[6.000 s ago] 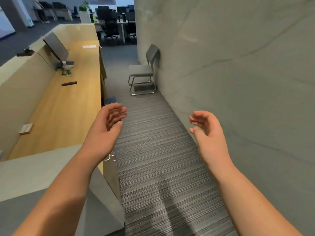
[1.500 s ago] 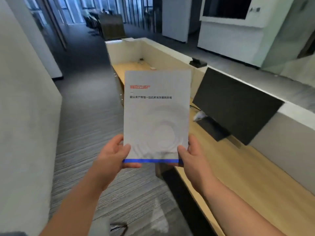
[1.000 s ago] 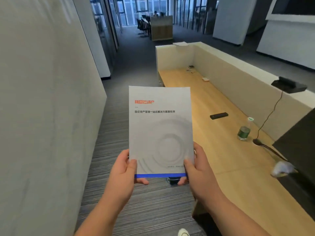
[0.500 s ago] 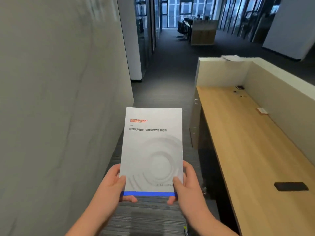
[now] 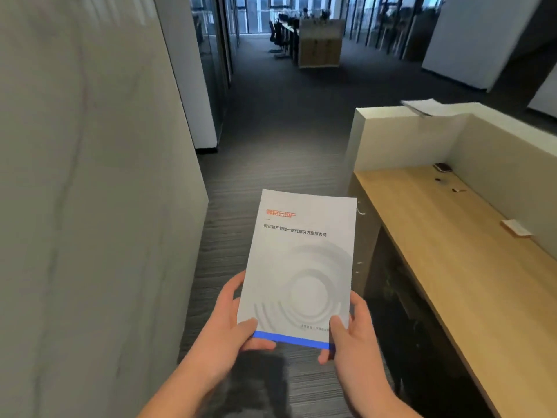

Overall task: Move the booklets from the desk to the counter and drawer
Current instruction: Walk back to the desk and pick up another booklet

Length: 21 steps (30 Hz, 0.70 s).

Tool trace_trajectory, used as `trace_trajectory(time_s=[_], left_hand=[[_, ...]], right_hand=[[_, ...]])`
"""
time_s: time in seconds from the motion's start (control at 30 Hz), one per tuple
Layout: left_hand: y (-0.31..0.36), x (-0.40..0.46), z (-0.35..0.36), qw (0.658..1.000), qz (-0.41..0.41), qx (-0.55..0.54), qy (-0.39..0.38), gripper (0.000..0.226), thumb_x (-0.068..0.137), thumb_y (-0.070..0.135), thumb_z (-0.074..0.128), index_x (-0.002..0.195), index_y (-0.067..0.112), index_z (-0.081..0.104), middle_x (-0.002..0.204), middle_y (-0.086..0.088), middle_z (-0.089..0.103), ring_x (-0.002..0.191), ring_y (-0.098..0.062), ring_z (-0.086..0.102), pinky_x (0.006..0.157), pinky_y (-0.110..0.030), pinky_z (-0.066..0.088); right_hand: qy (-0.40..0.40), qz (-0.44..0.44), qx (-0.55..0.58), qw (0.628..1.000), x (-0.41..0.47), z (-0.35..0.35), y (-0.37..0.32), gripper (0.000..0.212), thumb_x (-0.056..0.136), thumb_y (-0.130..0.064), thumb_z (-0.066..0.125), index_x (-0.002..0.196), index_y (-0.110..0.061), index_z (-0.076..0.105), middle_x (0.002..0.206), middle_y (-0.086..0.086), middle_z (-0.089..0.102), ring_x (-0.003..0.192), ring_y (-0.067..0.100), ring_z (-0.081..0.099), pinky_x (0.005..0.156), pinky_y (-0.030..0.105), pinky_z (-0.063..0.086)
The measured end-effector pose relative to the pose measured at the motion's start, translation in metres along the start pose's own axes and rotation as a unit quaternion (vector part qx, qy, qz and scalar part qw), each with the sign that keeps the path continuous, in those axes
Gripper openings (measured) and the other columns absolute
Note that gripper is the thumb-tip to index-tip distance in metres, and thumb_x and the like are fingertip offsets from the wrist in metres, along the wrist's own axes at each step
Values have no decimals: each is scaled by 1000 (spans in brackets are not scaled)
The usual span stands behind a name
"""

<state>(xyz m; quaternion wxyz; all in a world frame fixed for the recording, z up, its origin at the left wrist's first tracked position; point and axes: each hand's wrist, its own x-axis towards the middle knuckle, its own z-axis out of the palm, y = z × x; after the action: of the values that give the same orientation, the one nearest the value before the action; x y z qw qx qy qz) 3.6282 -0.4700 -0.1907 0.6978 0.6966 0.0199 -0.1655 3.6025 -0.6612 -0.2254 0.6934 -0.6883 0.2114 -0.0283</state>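
A white booklet [image 5: 301, 267] with a red logo, grey rings and a blue bottom stripe is held upright in front of me over the striped carpet. My left hand [image 5: 232, 324] grips its lower left corner and my right hand [image 5: 349, 330] its lower right corner. The wooden desk [image 5: 446, 251] runs along my right. On the white counter ledge [image 5: 388, 111] at the desk's far end lies another pale booklet or sheet stack [image 5: 425, 106]. Drawer fronts with small handles [image 5: 361, 212] show at the desk's near left side.
A grey wall [image 5: 90, 206] closes in on the left. The carpeted aisle [image 5: 271, 164] leads ahead past glass partitions toward a wooden cabinet [image 5: 319, 43] and office chairs. Small items and a white card [image 5: 517, 232] lie on the desk by the partition.
I have walked forward along the aisle with the booklet held in both hands. The counter end is closer, and the black remote on the desk has left the view.
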Motion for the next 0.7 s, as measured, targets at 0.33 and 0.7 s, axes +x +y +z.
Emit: trace_trajectory(time_s=[0.33, 0.7], left_hand=[[48, 378, -2, 985, -48, 81, -146, 75, 93, -7, 49, 141, 47, 27, 112, -5, 76, 99, -27, 74, 80, -48, 60], [135, 713, -2, 962, -109, 130, -214, 84, 90, -20, 44, 124, 57, 45, 121, -8, 63, 87, -37, 75, 68, -44, 63]], right_hand=[[142, 48, 67, 986, 327, 54, -16, 33, 98, -26, 51, 121, -46, 40, 108, -13, 64, 78, 29, 71, 53, 35, 59], [168, 53, 134, 975, 588, 98, -112, 37, 99, -11, 41, 110, -46, 46, 114, -6, 63, 89, 27, 70, 61, 37, 61]])
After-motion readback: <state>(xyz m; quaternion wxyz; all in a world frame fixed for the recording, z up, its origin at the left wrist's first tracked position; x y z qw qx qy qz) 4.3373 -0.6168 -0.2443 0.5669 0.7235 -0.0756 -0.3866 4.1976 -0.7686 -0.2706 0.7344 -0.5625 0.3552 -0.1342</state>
